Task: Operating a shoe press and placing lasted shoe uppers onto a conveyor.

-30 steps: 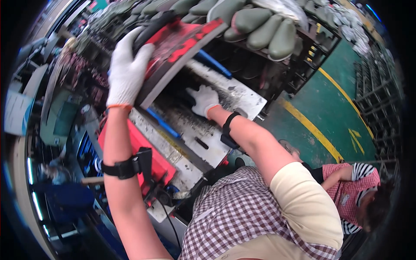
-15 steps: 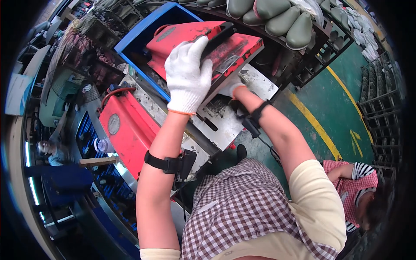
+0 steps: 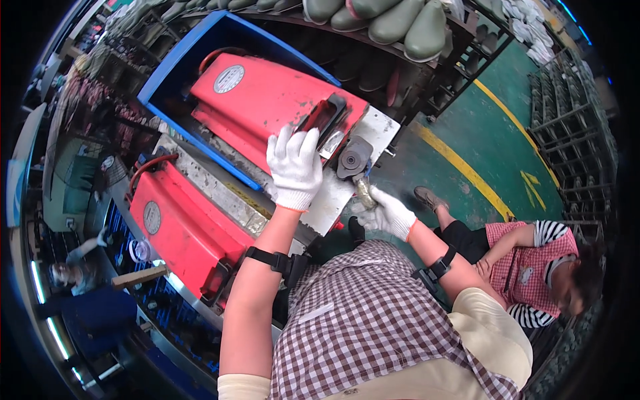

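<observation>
My left hand [image 3: 295, 168], in a white knit glove, is at the front side of a red machine cover [image 3: 267, 100], its fingers spread. Near its fingertips is the cover's black handle [image 3: 325, 113]; whether they touch is unclear. My right hand [image 3: 388, 215], also gloved, is at a short, shiny, wrapped-looking handle [image 3: 364, 192]. Its fingers appear bent around the lower end, partly blurred. That handle hangs from a grey round fitting [image 3: 354, 159] at the end of the machine, on its pale metal base [image 3: 331, 201].
A second red cover [image 3: 190, 223] lies to the left. Behind the machine stands a blue bin [image 3: 175, 70]. Grey-green boot-shaped forms [image 3: 425, 33] line a rack at the top. Another person [image 3: 533, 260] in a checked apron sits at right, near a dark rack [image 3: 570, 127].
The red cover, tilted up before, now lies lower and flatter. My right hand has come out from beneath it toward me, onto the handle. The left hand stays near the cover's front.
</observation>
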Motion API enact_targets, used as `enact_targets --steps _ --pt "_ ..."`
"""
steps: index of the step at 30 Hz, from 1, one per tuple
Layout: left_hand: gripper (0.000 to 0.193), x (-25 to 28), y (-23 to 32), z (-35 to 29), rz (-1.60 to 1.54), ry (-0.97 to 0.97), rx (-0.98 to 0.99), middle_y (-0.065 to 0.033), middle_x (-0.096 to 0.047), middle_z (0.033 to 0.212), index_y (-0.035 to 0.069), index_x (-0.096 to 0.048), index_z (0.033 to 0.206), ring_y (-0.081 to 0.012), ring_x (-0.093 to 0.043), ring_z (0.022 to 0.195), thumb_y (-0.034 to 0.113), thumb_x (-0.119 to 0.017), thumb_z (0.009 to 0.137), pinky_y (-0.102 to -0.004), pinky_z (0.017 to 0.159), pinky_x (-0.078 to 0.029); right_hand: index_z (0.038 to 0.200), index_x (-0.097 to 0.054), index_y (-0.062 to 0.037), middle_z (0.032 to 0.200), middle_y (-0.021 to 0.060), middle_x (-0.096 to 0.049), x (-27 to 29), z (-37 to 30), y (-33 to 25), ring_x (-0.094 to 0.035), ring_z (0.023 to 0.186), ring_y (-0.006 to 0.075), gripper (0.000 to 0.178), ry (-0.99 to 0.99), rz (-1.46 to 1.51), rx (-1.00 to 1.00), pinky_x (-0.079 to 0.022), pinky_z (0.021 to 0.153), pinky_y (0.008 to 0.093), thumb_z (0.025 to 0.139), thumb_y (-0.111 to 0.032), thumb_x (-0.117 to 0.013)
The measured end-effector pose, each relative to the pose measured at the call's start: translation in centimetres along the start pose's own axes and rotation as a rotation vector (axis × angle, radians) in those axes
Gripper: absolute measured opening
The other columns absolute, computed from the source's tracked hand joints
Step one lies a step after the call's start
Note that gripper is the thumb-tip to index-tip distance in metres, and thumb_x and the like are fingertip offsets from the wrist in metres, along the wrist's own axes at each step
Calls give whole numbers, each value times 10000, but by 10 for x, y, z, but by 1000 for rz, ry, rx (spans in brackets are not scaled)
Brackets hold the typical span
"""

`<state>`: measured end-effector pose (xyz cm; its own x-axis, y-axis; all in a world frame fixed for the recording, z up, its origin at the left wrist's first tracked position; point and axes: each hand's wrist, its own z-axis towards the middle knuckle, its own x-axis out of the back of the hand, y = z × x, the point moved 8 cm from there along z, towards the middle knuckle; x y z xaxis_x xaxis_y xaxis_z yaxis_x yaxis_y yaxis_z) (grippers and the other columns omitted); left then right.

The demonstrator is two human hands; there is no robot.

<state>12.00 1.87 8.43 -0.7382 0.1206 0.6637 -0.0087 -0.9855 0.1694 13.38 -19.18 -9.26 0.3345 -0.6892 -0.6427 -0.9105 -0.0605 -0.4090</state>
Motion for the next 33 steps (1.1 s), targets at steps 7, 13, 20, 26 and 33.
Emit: enact_targets --steps 7,13,20,26,33 --pt "576 -39 0 -32 3 -101 1 -80 -594 1251 153 -584 1339 -387 -505 1283 76 -690 778 -633 1076 -364 1168 -643 -181 802 -9 -626 26 -10 -22 -538 635 100 318 64 104 -5 -372 518 248 1046 -461 -559" --pt "515 -42 1 -42 47 -75 -20 -74 -604 1238 144 -603 1288 -391 -511 1282 78 -682 783 -649 1095 -343 1270 -572 -157 724 -63 -492 35 16 -107 -417 559 50 296 263 -12 513 -320 478 231 1014 -286 -648" --pt "561 2 -1 -42 -171 -203 44 -143 -610 1338 85 -624 1331 -440 -516 1303 90 -723 779 -591 1115 -377 1361 -597 -36 1018 123 -713 51 5 -130 -682 896 239 450 683 -681 845 -561 824 359 969 -240 -677" --pt "343 132 -47 -108 -248 -298 550 -157 -683 1184 45 -679 1207 -337 -638 1148 73 -696 866 -427 1014 -494 1118 -702 -30 1119 165 -689 -14 -61 -129 -657 1050 333 227 1041 -1061 1276 -509 970 409 938 -160 -656" --pt "179 272 -73 -231 128 -161 711 -148 -687 926 39 -703 1021 -346 -666 907 145 -712 877 -441 829 -521 1084 -704 -8 1029 116 -694 -159 7 -18 -673 954 218 185 -132 -1303 987 -531 881 346 948 -106 -626"
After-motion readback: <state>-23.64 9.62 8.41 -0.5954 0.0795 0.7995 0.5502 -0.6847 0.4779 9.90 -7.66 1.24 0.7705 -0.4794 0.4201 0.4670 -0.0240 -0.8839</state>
